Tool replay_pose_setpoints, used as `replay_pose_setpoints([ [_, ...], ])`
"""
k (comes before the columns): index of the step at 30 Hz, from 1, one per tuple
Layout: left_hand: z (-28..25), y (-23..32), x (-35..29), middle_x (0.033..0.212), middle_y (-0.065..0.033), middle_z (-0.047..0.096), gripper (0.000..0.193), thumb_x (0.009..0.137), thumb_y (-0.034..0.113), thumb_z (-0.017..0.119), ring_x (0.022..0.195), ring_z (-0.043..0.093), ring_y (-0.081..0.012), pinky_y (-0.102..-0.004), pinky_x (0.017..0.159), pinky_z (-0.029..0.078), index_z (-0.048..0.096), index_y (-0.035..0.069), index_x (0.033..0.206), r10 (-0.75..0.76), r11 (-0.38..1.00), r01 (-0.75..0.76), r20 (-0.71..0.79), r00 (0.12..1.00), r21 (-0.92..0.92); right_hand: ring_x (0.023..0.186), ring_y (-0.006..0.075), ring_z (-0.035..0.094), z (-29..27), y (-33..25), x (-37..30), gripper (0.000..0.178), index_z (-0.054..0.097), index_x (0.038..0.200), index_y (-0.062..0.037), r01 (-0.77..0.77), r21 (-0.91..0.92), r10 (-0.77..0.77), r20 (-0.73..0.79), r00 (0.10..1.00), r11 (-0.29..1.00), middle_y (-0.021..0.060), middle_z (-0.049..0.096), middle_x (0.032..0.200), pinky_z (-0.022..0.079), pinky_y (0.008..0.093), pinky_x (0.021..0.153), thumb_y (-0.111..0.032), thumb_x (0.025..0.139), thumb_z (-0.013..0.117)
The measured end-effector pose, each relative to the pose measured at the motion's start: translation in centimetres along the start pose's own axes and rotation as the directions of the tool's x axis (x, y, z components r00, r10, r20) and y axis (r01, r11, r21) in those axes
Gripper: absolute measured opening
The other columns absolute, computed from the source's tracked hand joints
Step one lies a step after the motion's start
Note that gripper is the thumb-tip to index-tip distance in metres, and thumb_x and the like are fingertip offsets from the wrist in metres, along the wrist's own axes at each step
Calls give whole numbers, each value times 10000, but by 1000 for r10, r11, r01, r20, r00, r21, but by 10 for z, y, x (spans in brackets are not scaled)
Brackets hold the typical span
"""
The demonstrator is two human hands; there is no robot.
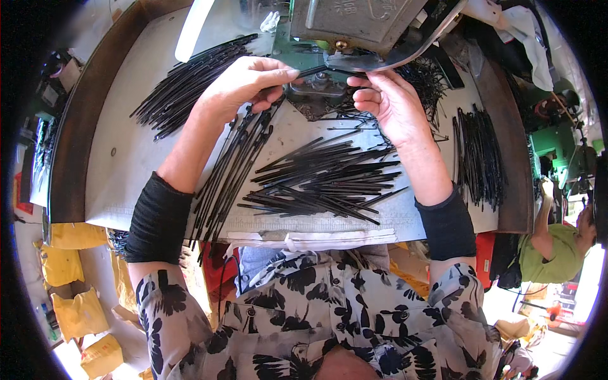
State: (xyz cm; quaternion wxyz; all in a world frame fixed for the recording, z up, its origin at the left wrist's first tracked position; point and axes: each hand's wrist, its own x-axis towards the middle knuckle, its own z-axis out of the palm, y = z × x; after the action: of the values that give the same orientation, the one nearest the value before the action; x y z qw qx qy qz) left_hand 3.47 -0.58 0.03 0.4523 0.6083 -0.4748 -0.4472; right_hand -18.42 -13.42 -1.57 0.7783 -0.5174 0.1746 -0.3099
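A thin black strip [310, 71] is stretched between my two hands at the metal machine head [351, 28], just above its small work block [318, 83]. My left hand [256, 81] is closed in a pinch on the strip's left end. At the other end, my right hand [389, 101] grips it between thumb and fingers; part of the strip is hidden by the machine. Below my left hand lies a slanting bundle of long black strips [235, 161]. A loose pile of black strips [326, 177] spreads between my forearms.
More black strips lie in a bundle [190, 85] at the far left and another bundle [478, 158] at the right. A raised brown rim [69, 145] borders the pale worktable [136, 174]. Beyond it on the right, a person in a green top [556, 253] sits.
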Motion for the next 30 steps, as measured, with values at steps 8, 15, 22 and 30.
replay_pose_setpoints([
  [8,-4,-3,2,522,50,424,277,868,309,595,404,340,-28,-194,382,229,647,39,901,-8,999,9,-24,1000,39,712,219,661,4,-2,0,220,525,1023,45,-2,-37,1,-21,1000,999,214,627,935,573,293,622,-139,905,503],
  [15,-7,-2,0,516,54,423,283,864,313,599,401,339,-28,-197,380,235,648,36,895,-3,1000,3,2,1000,29,710,220,661,7,0,-2,230,526,1033,49,-14,-57,12,-24,1000,998,210,629,922,574,297,620,-139,902,505],
  [22,-2,-1,3,512,51,421,282,866,308,597,399,335,-28,-197,378,231,648,31,886,2,1000,-1,-29,1000,29,690,215,659,3,-1,0,216,520,1018,43,-8,-25,7,-31,999,1000,209,630,922,572,299,616,-136,899,507],
  [30,-4,-3,3,501,53,407,287,862,311,601,392,328,-29,-200,378,217,649,30,889,7,1000,-7,-25,1000,29,687,210,659,3,1,1,212,531,1013,37,-16,-27,15,-32,999,1000,202,634,906,572,294,607,-141,900,514],
])
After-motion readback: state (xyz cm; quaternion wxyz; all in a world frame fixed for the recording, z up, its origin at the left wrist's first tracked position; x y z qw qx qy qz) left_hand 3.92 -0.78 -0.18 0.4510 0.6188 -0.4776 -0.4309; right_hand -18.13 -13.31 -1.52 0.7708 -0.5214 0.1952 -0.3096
